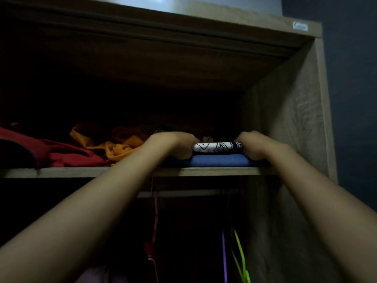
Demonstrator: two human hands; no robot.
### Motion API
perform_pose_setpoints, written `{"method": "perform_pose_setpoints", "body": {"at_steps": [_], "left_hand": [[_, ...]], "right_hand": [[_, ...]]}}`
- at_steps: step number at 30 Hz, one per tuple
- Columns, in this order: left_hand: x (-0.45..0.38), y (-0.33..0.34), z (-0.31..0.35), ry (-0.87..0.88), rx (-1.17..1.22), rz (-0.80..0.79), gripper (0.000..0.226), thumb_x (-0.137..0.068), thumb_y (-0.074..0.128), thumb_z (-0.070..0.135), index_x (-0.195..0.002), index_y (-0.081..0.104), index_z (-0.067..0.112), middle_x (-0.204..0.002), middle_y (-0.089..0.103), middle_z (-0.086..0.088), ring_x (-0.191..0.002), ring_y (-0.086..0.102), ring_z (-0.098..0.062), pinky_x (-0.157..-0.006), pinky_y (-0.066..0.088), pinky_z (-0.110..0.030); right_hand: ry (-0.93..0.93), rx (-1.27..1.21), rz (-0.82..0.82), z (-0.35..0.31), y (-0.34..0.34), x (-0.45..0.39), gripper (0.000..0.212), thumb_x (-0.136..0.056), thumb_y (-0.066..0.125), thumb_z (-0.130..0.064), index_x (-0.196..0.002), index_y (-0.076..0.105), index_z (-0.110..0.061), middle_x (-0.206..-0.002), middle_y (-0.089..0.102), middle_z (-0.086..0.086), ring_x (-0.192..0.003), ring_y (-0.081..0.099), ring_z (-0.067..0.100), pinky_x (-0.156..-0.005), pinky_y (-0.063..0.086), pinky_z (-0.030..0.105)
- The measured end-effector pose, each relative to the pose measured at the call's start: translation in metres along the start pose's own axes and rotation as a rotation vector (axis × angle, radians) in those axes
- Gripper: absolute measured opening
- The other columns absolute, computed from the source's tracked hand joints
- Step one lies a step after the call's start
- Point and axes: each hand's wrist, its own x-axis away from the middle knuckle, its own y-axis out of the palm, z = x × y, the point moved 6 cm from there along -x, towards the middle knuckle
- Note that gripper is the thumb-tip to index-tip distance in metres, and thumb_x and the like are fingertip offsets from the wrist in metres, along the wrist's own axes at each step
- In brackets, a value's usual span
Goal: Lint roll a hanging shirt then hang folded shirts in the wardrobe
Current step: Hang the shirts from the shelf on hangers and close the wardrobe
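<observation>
Both hands, left (pixel 173 145) and right (pixel 252 146), gripping folded black-and-white patterned shirt (pixel 217 147) atop folded blue shirt (pixel 219 160); lift level, leaving blue on wooden shelf (pixel 81 172).

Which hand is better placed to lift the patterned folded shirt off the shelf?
Neither clearly. The left hand and right hand grip opposite ends of the patterned shirt, above the blue shirt.
</observation>
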Motion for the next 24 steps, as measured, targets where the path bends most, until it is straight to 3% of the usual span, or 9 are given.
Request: {"method": "perform_pose_setpoints", "body": {"at_steps": [3,6,8,10,14,17,20,22,24], "left_hand": [[0.012,-0.008,-0.010,-0.028,0.230,-0.110,0.027,-0.087,0.047,0.019,-0.112,0.058,0.023,-0.107,0.062,-0.005,-0.091,0.058,-0.021,-0.080,0.046,-0.037],[0.013,-0.024,-0.029,-0.113,0.632,0.014,0.036,-0.093,0.037,0.043,-0.112,0.058,0.022,-0.102,0.056,-0.003,-0.083,0.052,-0.015,-0.081,0.040,-0.036],[0.004,-0.030,-0.040,-0.159,0.579,0.162,0.042,-0.100,0.029,0.041,-0.119,0.057,0.016,-0.108,0.056,-0.005,-0.086,0.051,-0.016,-0.083,0.037,-0.034],[-0.006,-0.022,-0.043,-0.215,0.359,0.202,0.043,-0.101,0.029,0.039,-0.111,0.060,0.012,-0.117,0.060,-0.012,-0.089,0.054,-0.019,-0.084,0.037,-0.034],[-0.023,0.015,-0.038,-0.252,0.216,0.084,0.050,-0.097,0.032,0.049,-0.126,0.058,0.017,-0.136,0.054,-0.014,-0.112,0.053,-0.028,-0.090,0.035,-0.035],[-0.026,0.026,-0.037,-0.254,0.248,0.025,0.067,-0.089,0.030,0.068,-0.140,0.046,0.027,-0.150,0.041,-0.008,-0.134,0.041,-0.029,-0.109,0.029,-0.042],[-0.018,0.023,-0.040,-0.209,0.266,0.046,0.069,-0.088,0.030,0.072,-0.142,0.042,0.031,-0.152,0.038,-0.006,-0.138,0.037,-0.027,-0.113,0.026,-0.043],[-0.012,0.020,-0.040,-0.158,0.286,0.105,0.066,-0.090,0.030,0.069,-0.141,0.044,0.030,-0.150,0.042,-0.006,-0.133,0.042,-0.027,-0.106,0.031,-0.039],[-0.007,0.021,-0.039,-0.159,0.289,0.115,0.062,-0.092,0.028,0.066,-0.138,0.048,0.030,-0.146,0.046,-0.007,-0.128,0.046,-0.027,-0.097,0.033,-0.037]], "right_hand": [[0.002,-0.163,-0.189,0.000,-0.007,0.011,0.025,-0.080,0.046,-0.005,-0.094,0.067,-0.008,-0.086,0.062,0.012,-0.071,0.056,0.021,-0.056,0.039,0.030],[0.003,-0.529,-0.074,-0.004,-0.030,0.014,0.039,-0.074,0.050,-0.023,-0.097,0.066,0.005,-0.076,0.059,0.012,-0.072,0.052,0.025,-0.058,0.039,0.035],[-0.021,-0.659,0.136,-0.016,-0.045,0.007,0.038,-0.083,0.052,-0.031,-0.101,0.069,-0.001,-0.088,0.069,0.012,-0.084,0.061,0.025,-0.075,0.048,0.043],[-0.042,-0.612,0.186,-0.038,-0.044,-0.001,0.035,-0.091,0.050,-0.037,-0.107,0.070,-0.012,-0.106,0.070,0.007,-0.099,0.063,0.024,-0.088,0.049,0.040],[-0.088,-0.329,-0.070,-0.075,0.001,-0.013,0.040,-0.104,0.029,-0.027,-0.131,0.056,-0.013,-0.136,0.054,0.015,-0.120,0.052,0.029,-0.095,0.039,0.034],[-0.033,-0.304,-0.164,-0.063,0.016,-0.009,0.047,-0.103,0.027,-0.042,-0.143,0.043,-0.023,-0.150,0.042,0.010,-0.133,0.042,0.027,-0.106,0.030,0.035],[0.001,-0.372,-0.245,-0.049,0.018,-0.005,0.055,-0.098,0.027,-0.057,-0.139,0.047,-0.026,-0.146,0.046,0.006,-0.123,0.048,0.021,-0.102,0.029,0.034],[-0.012,-0.399,-0.258,-0.046,0.019,-0.003,0.055,-0.097,0.028,-0.060,-0.134,0.052,-0.029,-0.138,0.052,0.003,-0.107,0.050,0.015,-0.096,0.030,0.031],[-0.005,-0.426,-0.239,-0.045,0.021,-0.006,0.053,-0.097,0.028,-0.059,-0.133,0.052,-0.028,-0.136,0.054,0.004,-0.107,0.051,0.017,-0.097,0.031,0.032]]}}
